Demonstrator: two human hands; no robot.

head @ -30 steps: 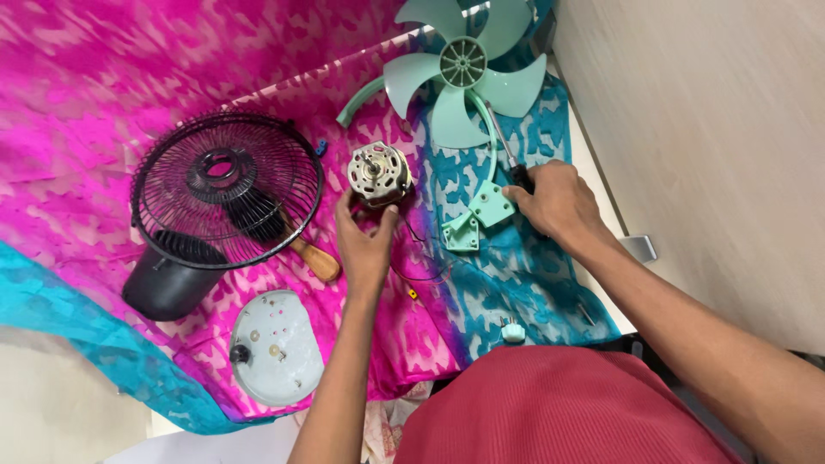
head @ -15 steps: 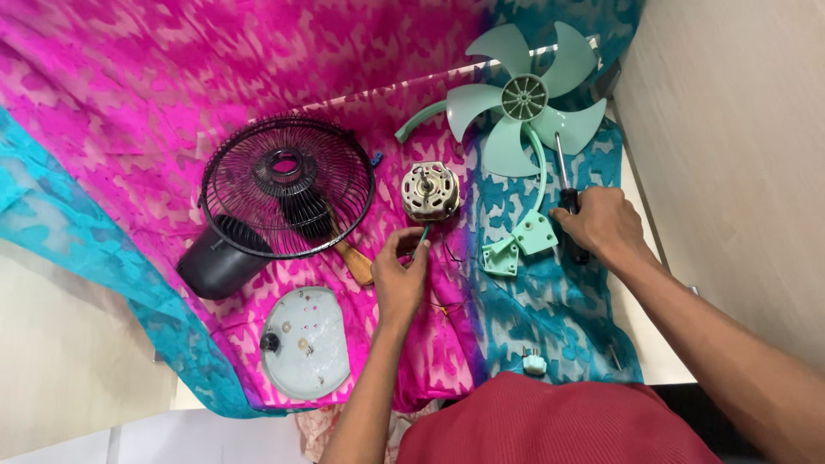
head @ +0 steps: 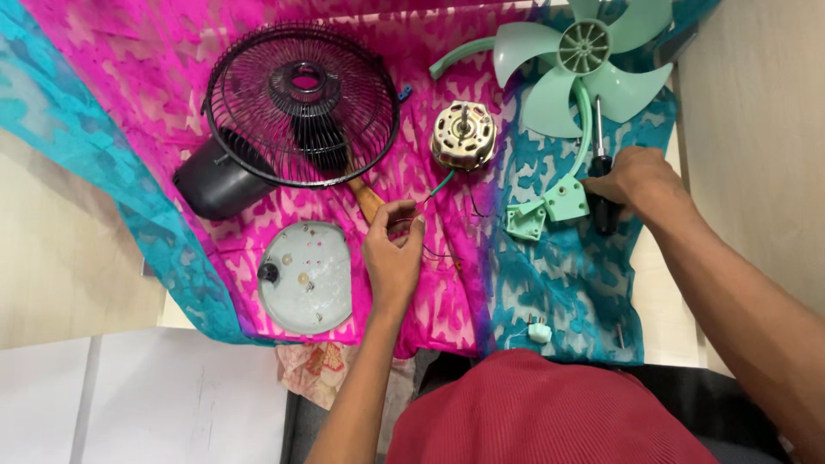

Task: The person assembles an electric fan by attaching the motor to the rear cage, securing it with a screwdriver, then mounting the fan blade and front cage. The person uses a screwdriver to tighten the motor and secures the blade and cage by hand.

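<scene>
My left hand pinches thin wires, one of them green, that run up to the fan motor. The motor stands on the pink cloth, apart from the hand. My right hand is closed on the black handle of a screwdriver, whose metal shaft points toward the mint-green fan blade. Just left of that hand lie two mint-green square bracket ends on a curved green arm.
A black wire fan guard lies over a brush with a wooden handle and a black motor cover. A pale round base plate sits near the front. A small white plug lies on the blue cloth. A wall runs along the right.
My left hand let go of the motor, drew back toward me and took hold of its wires. The right hand stayed on the screwdriver. The camera view shifted, so everything sits higher and further right.
</scene>
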